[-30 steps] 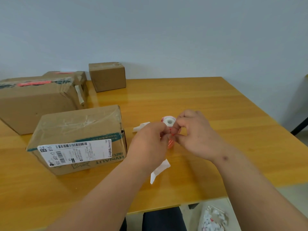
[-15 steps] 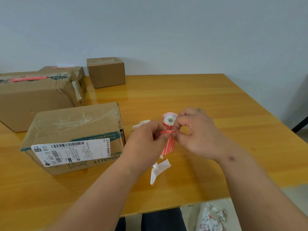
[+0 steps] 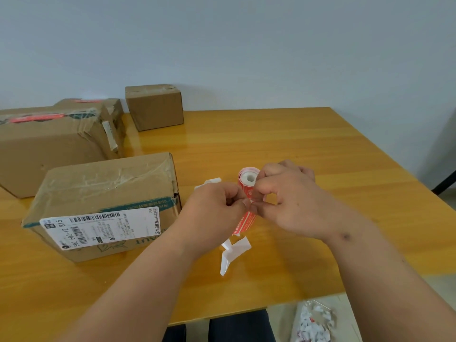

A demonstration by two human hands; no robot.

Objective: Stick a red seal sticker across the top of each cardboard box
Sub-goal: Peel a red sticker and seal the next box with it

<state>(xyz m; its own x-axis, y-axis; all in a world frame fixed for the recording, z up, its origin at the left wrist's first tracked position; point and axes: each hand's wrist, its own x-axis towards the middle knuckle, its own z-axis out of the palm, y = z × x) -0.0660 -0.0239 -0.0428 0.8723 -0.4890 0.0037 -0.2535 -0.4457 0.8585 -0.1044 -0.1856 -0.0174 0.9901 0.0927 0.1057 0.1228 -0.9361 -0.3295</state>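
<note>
Hands first: your right hand (image 3: 283, 201) is gripping the sticker roll (image 3: 248, 180) from the side, thumb and forefinger curled round it, while your left hand (image 3: 214, 206) is pinching at the strip (image 3: 246, 218) just below the roll, fingertips pressed together on its edge. Both hands are meeting above the worktop (image 3: 271, 144), to the right of the near box (image 3: 103, 201).

Compared with a second ago, you are now holding the roll higher and a red strip is hanging out below your fingers, where before only a scrap of red was showing between them. That suggests you are unrolling and working a seal loose from its backing; none is free yet, so the sticking step is still ahead.

Your roll is standing with its core hole facing up and towards you, and the strip is running down from it, long axis near vertical, tilted slightly to your left at the bottom. Its lower end is hanging just above the white backing scraps (image 3: 234, 253) on the worktop.

Two boxes at far left are already carrying red seals: the big box (image 3: 49, 144) and the one behind it (image 3: 108, 107). Neither the near box nor the small box (image 3: 155, 107) at the back is showing one.
</note>
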